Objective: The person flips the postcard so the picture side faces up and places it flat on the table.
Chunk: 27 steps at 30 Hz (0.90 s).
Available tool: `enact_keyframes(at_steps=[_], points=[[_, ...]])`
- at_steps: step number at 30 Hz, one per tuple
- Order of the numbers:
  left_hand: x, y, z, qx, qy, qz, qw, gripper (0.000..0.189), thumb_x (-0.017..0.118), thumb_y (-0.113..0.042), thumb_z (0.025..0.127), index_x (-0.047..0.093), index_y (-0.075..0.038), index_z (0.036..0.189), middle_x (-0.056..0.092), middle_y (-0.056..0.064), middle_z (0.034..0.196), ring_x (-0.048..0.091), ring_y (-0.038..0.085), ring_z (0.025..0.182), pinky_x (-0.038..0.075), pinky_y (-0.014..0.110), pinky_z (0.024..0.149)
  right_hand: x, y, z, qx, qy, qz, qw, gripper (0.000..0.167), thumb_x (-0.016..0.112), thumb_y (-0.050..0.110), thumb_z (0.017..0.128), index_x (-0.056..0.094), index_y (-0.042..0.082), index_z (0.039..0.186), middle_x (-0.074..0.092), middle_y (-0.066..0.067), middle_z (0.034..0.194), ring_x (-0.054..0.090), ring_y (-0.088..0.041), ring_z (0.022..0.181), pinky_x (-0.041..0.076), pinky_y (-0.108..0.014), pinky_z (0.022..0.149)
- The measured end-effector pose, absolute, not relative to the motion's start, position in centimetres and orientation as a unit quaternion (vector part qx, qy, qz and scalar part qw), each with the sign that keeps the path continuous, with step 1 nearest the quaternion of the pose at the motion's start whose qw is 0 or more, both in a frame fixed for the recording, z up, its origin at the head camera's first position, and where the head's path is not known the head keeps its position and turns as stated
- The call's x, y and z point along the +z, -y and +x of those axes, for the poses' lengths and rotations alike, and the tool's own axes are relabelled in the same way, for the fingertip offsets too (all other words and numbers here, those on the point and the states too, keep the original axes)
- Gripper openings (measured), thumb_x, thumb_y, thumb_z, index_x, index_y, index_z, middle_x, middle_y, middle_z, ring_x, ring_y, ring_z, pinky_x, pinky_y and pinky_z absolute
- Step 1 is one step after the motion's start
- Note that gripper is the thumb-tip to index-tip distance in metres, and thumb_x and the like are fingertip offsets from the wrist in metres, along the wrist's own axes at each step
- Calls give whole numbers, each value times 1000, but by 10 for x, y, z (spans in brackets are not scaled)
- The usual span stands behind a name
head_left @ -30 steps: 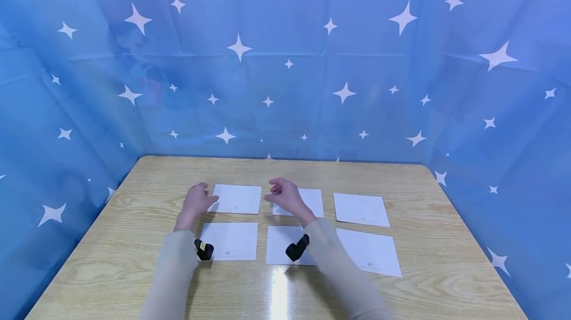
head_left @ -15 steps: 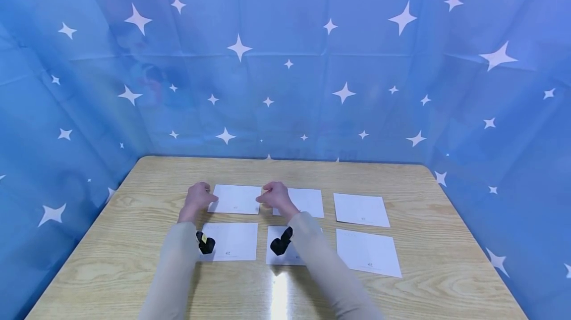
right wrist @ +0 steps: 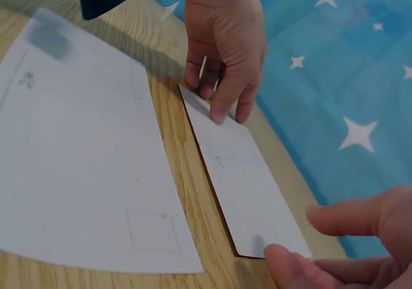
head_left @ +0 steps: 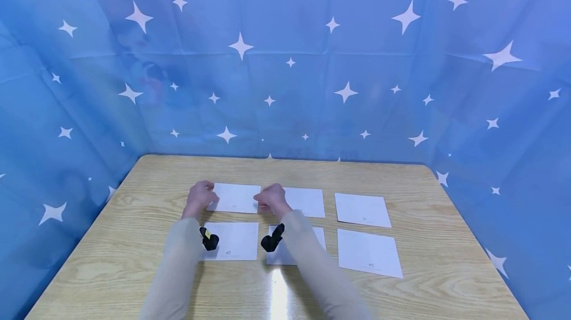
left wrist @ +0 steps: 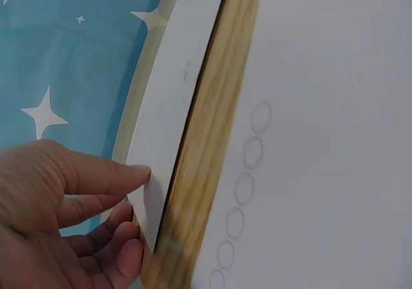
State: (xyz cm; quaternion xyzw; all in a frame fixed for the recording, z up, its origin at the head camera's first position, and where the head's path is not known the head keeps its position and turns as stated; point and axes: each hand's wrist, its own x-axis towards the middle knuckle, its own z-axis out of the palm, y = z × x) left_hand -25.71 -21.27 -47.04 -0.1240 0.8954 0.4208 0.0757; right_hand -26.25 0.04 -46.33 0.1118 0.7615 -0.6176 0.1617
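A white envelope (head_left: 236, 197) lies at the back left of the table, between both hands. My left hand (head_left: 200, 198) pinches its left edge, thumb on top. In the left wrist view, the fingers (left wrist: 96, 244) curl at the edge, partly hidden beneath it. My right hand (head_left: 273, 198) is at the envelope's right edge. The right wrist view shows a fingertip (right wrist: 278, 258) at the near corner, while another finger (right wrist: 341, 217) extends apart from the paper; whether the fingertip touches cannot be told.
Several more white envelopes lie in two rows, including one at back right (head_left: 363, 209), one at front right (head_left: 370, 253) and one at front left (head_left: 232, 240). A blue star-patterned curtain (head_left: 285, 112) stands behind the wooden table (head_left: 111, 260).
My right hand has moved left and slightly down to the back-left envelope's right edge. My left hand has shifted slightly onto the left edge. The envelopes lie in the same layout.
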Motion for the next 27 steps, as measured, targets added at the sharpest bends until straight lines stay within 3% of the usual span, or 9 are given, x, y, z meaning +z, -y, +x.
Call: enact_keyframes(at_steps=[2, 4, 9, 16, 22, 27], points=[[-468, 210, -257, 423, -892, -140, 77, 49, 57, -1, 82, 47, 8, 129, 45, 27, 132, 45, 40, 117, 39, 50, 95, -462, 0, -263, -629, -747, 129, 171, 14, 70, -1, 78, 58, -2, 86, 56, -9, 72, 55, -17, 56, 54, -31, 54], [-466, 208, -257, 423, -890, -154, 77, 45, 57, -2, 82, 49, 8, 125, 47, 28, 129, 47, 39, 112, 40, 51, 94, -461, 1, -265, -638, -735, 140, 181, 20, 70, -2, 78, 60, -6, 95, 57, -11, 71, 55, -17, 51, 53, -30, 51], [-466, 207, -257, 412, -891, -175, 74, 34, 60, -3, 80, 55, 7, 112, 54, 25, 117, 50, 35, 100, 43, 47, 85, -459, 1, -267, -653, -715, 145, 204, 17, 67, -3, 80, 59, -7, 94, 56, -12, 67, 54, -16, 49, 52, -27, 48], [-468, 205, -257, 405, -893, -184, 70, 23, 60, -4, 81, 57, 7, 102, 55, 22, 107, 49, 32, 90, 43, 41, 75, -457, 2, -265, -657, -705, 152, 219, 34, 67, 1, 83, 55, -8, 113, 61, -16, 86, 60, -22, 70, 55, -31, 58], [-471, 211, -256, 417, -891, -174, 30, 23, 60, -3, 82, 59, 8, 102, 58, 24, 103, 52, 34, 91, 46, 42, 76, -457, 2, -265, -639, -723, 152, 214, 27, 67, 0, 82, 58, -7, 106, 62, -16, 83, 60, -21, 61, 55, -32, 57], [-475, 218, -259, 451, -874, -183, 15, 22, 60, -3, 83, 61, 7, 102, 59, 23, 101, 55, 31, 87, 46, 31, 66, -460, 4, -269, -613, -749, 164, 192, 16, 69, -1, 80, 60, -4, 93, 56, -11, 71, 53, -16, 50, 53, -28, 52]])
